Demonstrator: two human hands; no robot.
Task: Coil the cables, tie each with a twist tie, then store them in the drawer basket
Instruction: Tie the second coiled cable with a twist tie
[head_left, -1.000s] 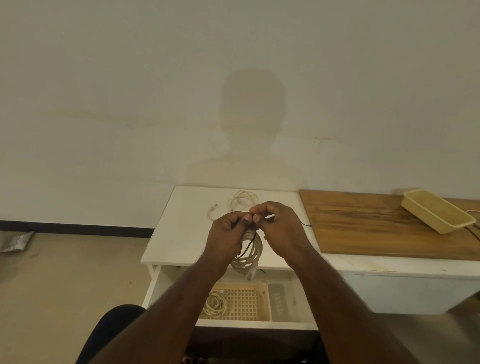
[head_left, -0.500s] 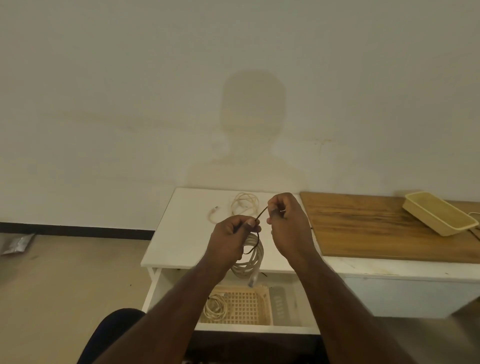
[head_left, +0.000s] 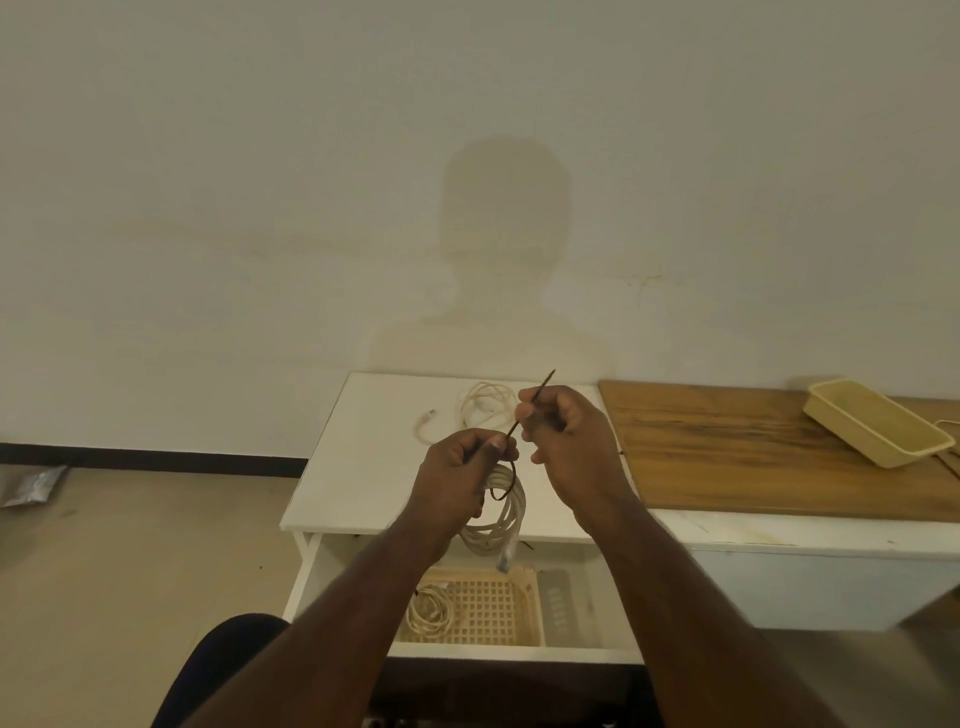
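My left hand (head_left: 460, 475) holds a coiled white cable (head_left: 501, 522) that hangs over the white table's front edge. A dark twist tie (head_left: 540, 387) loops round the coil; my left thumb and finger pinch one part of it. My right hand (head_left: 563, 426) pinches the tie's other end, which sticks up and to the right. A second cable (head_left: 485, 402) lies loosely coiled at the back of the white tabletop (head_left: 363, 467). In the open drawer (head_left: 519, 652) below, a cream lattice basket (head_left: 498, 608) holds one coiled cable (head_left: 428, 613).
A wooden board (head_left: 753, 452) lies on the bench to the right, with a cream tray (head_left: 878, 421) near its far right end. A grey divider tray (head_left: 556, 603) sits beside the basket. A silver packet (head_left: 34, 486) lies on the floor at left.
My right hand has moved up and away from the left, drawing the tie's end out straight. The left hand stays on the coil.
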